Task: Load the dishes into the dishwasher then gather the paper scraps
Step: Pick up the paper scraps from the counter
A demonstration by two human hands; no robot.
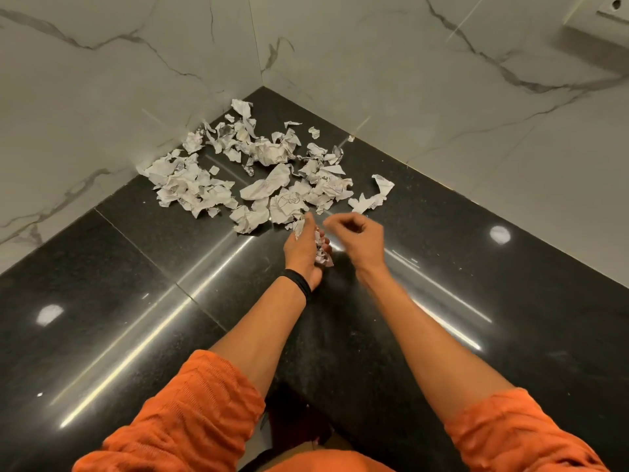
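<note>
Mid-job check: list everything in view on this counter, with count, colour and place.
torn white paper scraps: many, white with print, strewn in the counter corner
glossy black stone counter: one, black, lower view
grey-veined white marble walls: two, white, meeting behind scraps
white wall fixture: one, white, top right
black wristband: one, black, left wrist
orange sleeves: two, orange, bottom edge
left hand: one, holds crumpled scraps
right hand: one, fingers curled, beside left

a glossy black granite counter (136, 301) (streaked with light reflections) meets grey-veined white marble walls (374, 63).
</note>
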